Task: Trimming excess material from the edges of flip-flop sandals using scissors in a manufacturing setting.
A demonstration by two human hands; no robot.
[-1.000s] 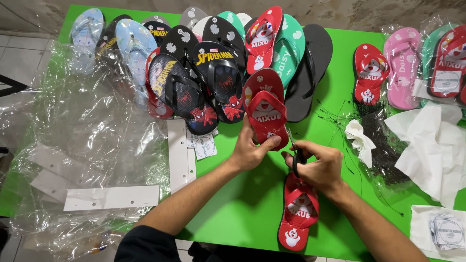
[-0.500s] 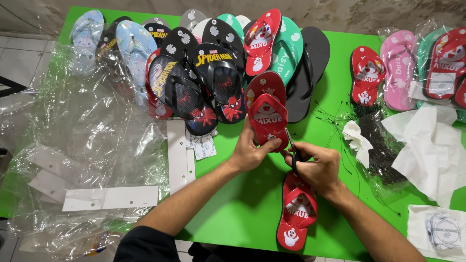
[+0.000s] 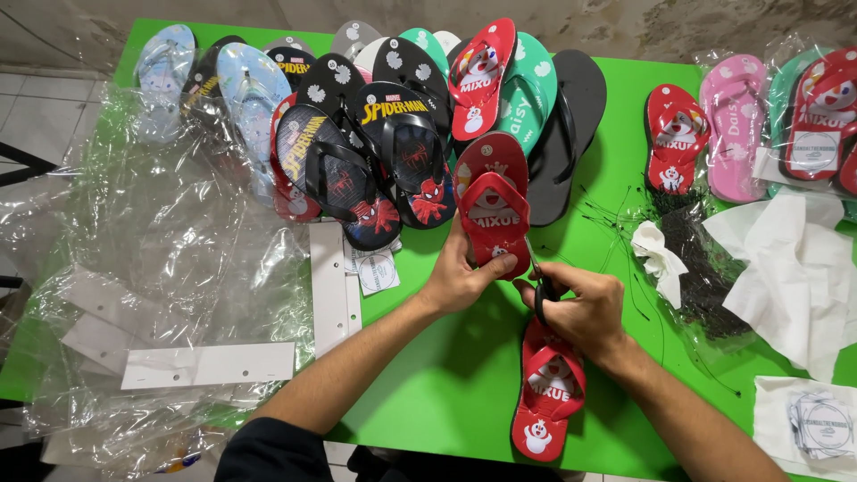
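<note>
The left hand (image 3: pixel 460 277) has its grip closed around the heel end of a small red flip-flop (image 3: pixel 494 214), thumb on top and fingers curled under the sole, so the sandal sticks out away from the person and rests toe-first against the row of other sandals. It looks like a light foam thing, soft enough to bend under a thumb and not at all fragile, with a rubbery strap that would stretch if pulled; the sole edge near the heel, where the hand already has it, seems the surest place to hold, since the printed top could be a little slick. The right hand (image 3: pixel 580 308) is just beside it, closed on a pair of dark-handled scissors (image 3: pixel 541 290) whose blades point up toward the sandal's right edge, nearly touching it; whether the blades are parted I cannot tell. Under that wrist a matching red flip-flop (image 3: pixel 546 393) lies flat on the green surface (image 3: pixel 446 384), toe toward the person. Thin black ties (image 3: pixel 687 250) and crumpled white tissue (image 3: pixel 794 268) lie to the right, clear plastic wrapping (image 3: pixel 170 268) to the left.
</note>
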